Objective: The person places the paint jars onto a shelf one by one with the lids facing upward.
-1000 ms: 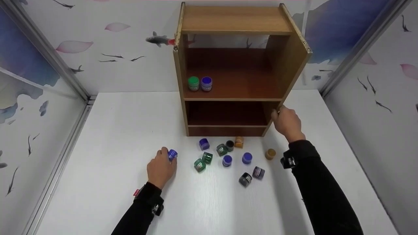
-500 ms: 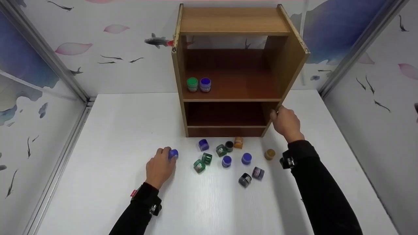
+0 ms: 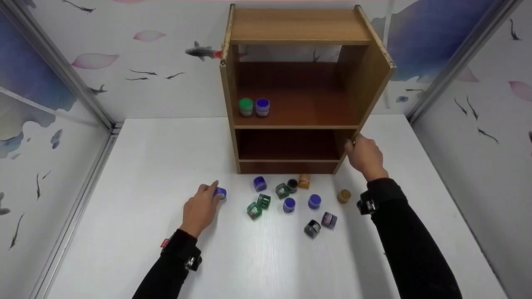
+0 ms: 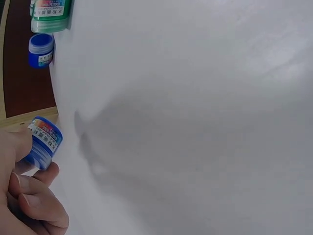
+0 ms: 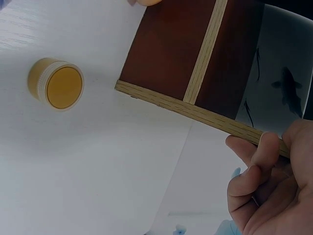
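Head view: directed down at white table (image 3: 257,270), with wooden shelf (image 3: 299,25) standing at the far side; backed by wall (image 3: 166,97) printed with fish (image 3: 202,50) and pink petals (image 3: 95,61);
Left hand (image 3: 198,209): set in a pinch; holding blue jar (image 3: 220,192) between thumb and fingers, with one finger extended along the far side of the jar;
Blue jar: located left of all the loose jars, in front of and to the left of wooden shelf; tilted in the left wrist view, printed label showing; resting on white table or held just above, not possible to tell which;
Right hand (image 3: 365,155): curled; gripping the front edge of the right side board of wooden shelf, beside the lower opening, with fingers bent round the wood;
Upper opening: holding green-capped jar (image 3: 246,106) and violet-capped jar (image 3: 262,107); both upright, side by side, at the front left;
Jars by shelf base: purple jar (image 3: 260,183) at the left; dark green jar (image 3: 282,190) and black jar (image 3: 292,185) just beside each other; orange jar (image 3: 304,181) at the right of these;
Green pair: green jar (image 3: 263,201) and second green jar (image 3: 254,210); just beside each other;
Blue-lidded pair: blue-lidded jar (image 3: 289,204) and second blue-lidded jar (image 3: 314,201); set a little apart;
Dark pair: dark grey jar (image 3: 312,228), with dark purple jar (image 3: 329,220) just beside at the right;
Ochre jar (image 3: 343,196): nearest loose jar to right hand; lid showing in the right wrist view.
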`<state>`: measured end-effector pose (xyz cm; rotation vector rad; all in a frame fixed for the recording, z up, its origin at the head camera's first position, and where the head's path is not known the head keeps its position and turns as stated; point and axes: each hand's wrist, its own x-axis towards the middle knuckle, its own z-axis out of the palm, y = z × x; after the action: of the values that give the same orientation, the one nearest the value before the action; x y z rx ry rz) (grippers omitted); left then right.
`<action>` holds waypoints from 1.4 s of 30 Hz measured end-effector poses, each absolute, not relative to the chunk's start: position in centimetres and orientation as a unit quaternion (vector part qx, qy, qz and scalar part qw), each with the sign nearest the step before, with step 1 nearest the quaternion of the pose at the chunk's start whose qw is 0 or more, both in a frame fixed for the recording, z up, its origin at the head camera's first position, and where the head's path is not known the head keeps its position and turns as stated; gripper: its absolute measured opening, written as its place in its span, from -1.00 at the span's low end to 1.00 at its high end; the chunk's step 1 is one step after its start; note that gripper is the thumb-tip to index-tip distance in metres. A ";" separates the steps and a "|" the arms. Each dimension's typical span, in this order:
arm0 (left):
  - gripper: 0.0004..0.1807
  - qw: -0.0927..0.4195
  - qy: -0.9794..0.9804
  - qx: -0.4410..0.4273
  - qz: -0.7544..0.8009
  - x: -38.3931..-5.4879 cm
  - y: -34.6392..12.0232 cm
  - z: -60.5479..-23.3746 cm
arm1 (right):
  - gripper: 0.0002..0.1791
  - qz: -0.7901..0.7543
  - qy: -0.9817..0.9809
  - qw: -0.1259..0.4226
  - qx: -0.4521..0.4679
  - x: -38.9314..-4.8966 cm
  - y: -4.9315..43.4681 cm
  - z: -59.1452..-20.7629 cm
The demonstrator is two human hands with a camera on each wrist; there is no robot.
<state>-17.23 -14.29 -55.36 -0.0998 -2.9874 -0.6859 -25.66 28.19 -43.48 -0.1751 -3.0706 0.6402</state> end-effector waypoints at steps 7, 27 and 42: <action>-0.55 0.055 -0.970 -0.063 -0.226 -17.1 -14.6 -54.9 | -0.49 0.197 -0.979 0.007 -0.048 -25.7 28.2 -43.7; -0.62 0.038 -0.971 -0.133 -0.197 -17.8 -14.7 -53.2 | -0.49 0.198 -0.979 0.013 -0.045 -25.8 28.2 -43.4; -0.64 0.004 -0.967 -0.186 -0.174 -18.2 -13.3 -48.9 | -0.47 0.204 -0.978 -0.005 -0.051 -25.6 28.2 -43.4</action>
<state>-18.19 -13.31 -48.89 -0.5828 -3.0300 -0.5463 -25.61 28.18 -43.45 -0.1592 -3.0808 0.6422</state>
